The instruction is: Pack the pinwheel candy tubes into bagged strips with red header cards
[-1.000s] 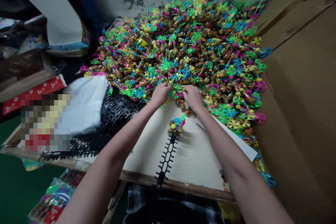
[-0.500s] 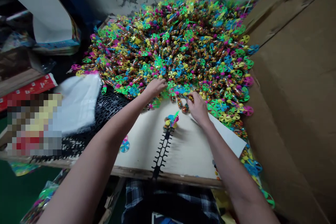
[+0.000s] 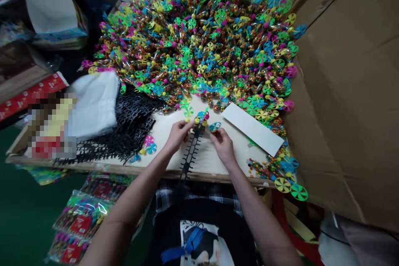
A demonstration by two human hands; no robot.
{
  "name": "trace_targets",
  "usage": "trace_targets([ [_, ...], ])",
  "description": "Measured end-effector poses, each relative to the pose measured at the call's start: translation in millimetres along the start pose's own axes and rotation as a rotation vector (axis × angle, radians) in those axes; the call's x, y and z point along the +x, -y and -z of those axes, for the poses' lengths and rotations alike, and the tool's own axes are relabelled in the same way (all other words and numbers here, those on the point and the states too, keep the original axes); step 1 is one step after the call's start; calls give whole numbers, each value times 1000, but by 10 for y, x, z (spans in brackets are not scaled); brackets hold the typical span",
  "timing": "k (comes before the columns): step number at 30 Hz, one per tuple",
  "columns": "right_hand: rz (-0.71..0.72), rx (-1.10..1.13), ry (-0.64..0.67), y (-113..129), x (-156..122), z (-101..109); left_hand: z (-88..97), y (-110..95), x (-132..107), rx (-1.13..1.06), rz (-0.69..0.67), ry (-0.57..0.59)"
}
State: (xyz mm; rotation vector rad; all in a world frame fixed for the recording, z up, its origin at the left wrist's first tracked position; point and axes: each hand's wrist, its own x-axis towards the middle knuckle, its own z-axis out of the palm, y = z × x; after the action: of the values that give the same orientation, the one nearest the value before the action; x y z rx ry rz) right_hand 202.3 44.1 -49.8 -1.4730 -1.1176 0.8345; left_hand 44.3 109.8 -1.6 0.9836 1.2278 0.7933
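A black plastic strip (image 3: pixel 189 156) with rows of small hooks lies lengthwise on the pale tabletop in front of me. At its far end sit several candy-filled fan toys (image 3: pixel 202 117) with yellow, blue and pink caps. My left hand (image 3: pixel 178 136) is closed on a fan toy with a green fan (image 3: pixel 188 111), just left of the strip. To the strip's right, my right hand (image 3: pixel 222 144) pinches another toy with a blue fan (image 3: pixel 215 126). The candy tubes of both held toys are mostly hidden by my fingers.
A large heap of fan toys (image 3: pixel 199 37) covers the back of the table. A white card (image 3: pixel 253 129) lies at right, with loose candies (image 3: pixel 262 169) nearby. Black strips (image 3: pixel 131 112) and white bags (image 3: pixel 93 104) are piled at left. Cardboard (image 3: pixel 343 91) walls the right side.
Both hands have come back from the heap's front edge to either side of the strip's far end, each with a fan toy. The view has tilted downward.
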Motion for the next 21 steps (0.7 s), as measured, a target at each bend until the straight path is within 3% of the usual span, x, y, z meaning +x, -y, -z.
trace_targets([
  [4, -34, 21, -4, 46, 19, -164, -209, 87, -103, -165, 90, -60],
  [9, -18, -38, -109, 95, 19, -217, -387, 43, -142, -302, 182, -158],
  [16, 21, -152, -189, 77, 29, -253, -469, 6, -172, -364, 228, -193],
  [21, 155, -284, -245, 34, 10, -276, -524, -7, -175, -375, 249, -198],
])
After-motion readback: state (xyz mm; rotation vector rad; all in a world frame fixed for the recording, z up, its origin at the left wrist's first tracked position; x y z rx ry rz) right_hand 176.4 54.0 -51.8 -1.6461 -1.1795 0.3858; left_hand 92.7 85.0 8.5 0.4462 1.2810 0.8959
